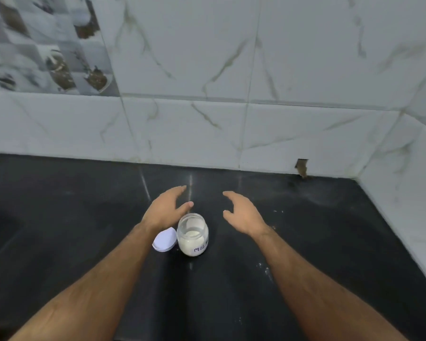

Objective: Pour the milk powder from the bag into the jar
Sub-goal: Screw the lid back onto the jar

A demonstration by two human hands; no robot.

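A small clear glass jar point(192, 234) stands uncapped on the black counter, partly filled with white powder, with a handwritten label on its front. Its white lid point(165, 241) lies just left of it, partly under my left wrist. My left hand point(166, 210) hovers above and behind the jar, fingers relaxed and spread, holding nothing. My right hand point(242, 212) is out to the right of the jar, also relaxed and holding nothing. No bag is in view.
The black stone counter point(317, 242) runs to a white marble-tiled wall point(207, 131) at the back and right. A few white powder specks point(266, 269) lie on the counter by my right forearm. A chipped hole point(301, 167) shows in the wall base.
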